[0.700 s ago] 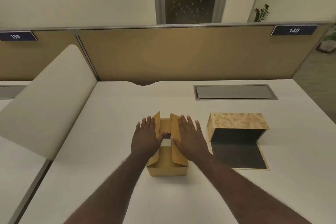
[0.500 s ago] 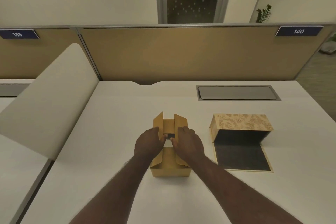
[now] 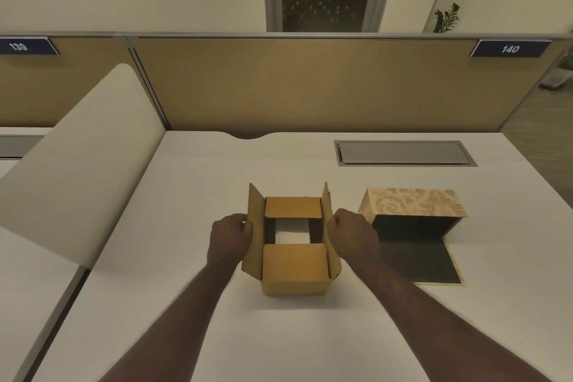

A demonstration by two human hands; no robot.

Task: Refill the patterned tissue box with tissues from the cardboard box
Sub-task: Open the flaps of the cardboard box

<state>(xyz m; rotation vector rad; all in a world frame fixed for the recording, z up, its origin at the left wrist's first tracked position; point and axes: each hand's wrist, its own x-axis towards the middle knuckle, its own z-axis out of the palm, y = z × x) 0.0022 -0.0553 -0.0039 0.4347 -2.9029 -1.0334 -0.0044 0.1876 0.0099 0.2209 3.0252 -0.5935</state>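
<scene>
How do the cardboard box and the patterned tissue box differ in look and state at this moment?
The cardboard box is plain brown; the patterned tissue box carries a pale scroll design. The cardboard box opens upward, with white tissues showing between its flaps; the patterned tissue box opens toward the viewer, its dark flap flat on the desk, nothing visible inside. The left hand and right hand hold the cardboard box's side flaps; the patterned tissue box is untouched. Both stand open.

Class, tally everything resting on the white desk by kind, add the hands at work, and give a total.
Plain brown cardboard box, flaps open: 1
Patterned beige tissue box, flap open: 1
White tissue stack inside the cardboard box: 1
Bare hands, left hand and right hand, each gripping a side flap: 2
Total: 5
</scene>
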